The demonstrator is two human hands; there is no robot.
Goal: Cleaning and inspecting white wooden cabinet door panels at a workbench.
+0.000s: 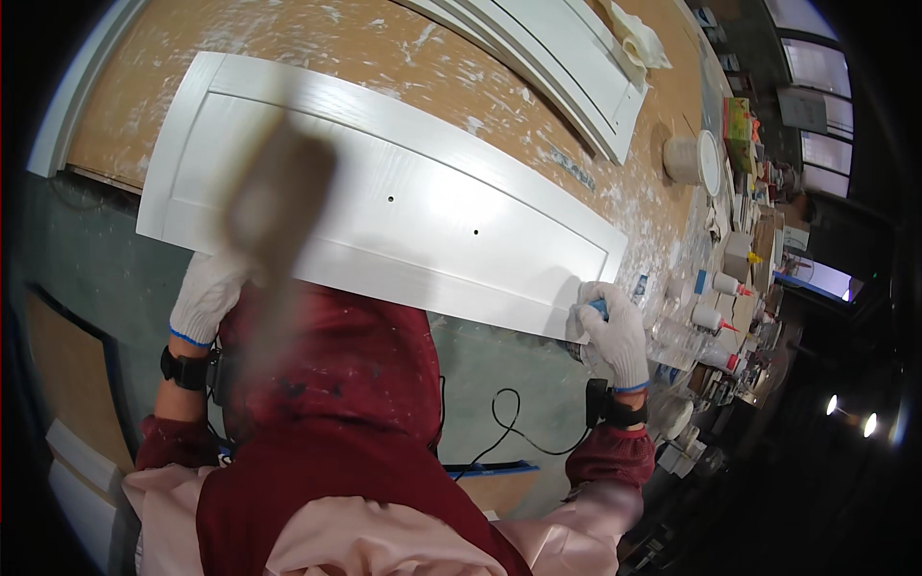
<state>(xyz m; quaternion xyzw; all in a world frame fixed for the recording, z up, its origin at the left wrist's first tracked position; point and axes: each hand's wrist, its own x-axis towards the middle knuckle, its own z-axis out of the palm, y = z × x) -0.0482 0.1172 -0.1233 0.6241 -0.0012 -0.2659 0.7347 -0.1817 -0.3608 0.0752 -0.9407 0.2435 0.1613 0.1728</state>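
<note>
A long white panel door (437, 182) with a raised frame and two small dark holes lies on the worktable, its near long edge toward me. White-gloved, my left hand (211, 293) is at the panel's near left edge; its fingers are hidden by the panel and a blurred brown shape (279, 197) close to the camera. At the near right corner my right hand (615, 331), also gloved, is closed around a small blue object (599, 308), mostly covered by the fingers, its kind unclear.
The tan worktable (384, 53) is smeared with white. Farther back lie other white panels (552, 62) with a pale cloth (639, 40). To the right stand a white tub (693, 160), red-tipped bottles (711, 318) and clear bottles (682, 343). A black cable (509, 422) hangs below the table's edge.
</note>
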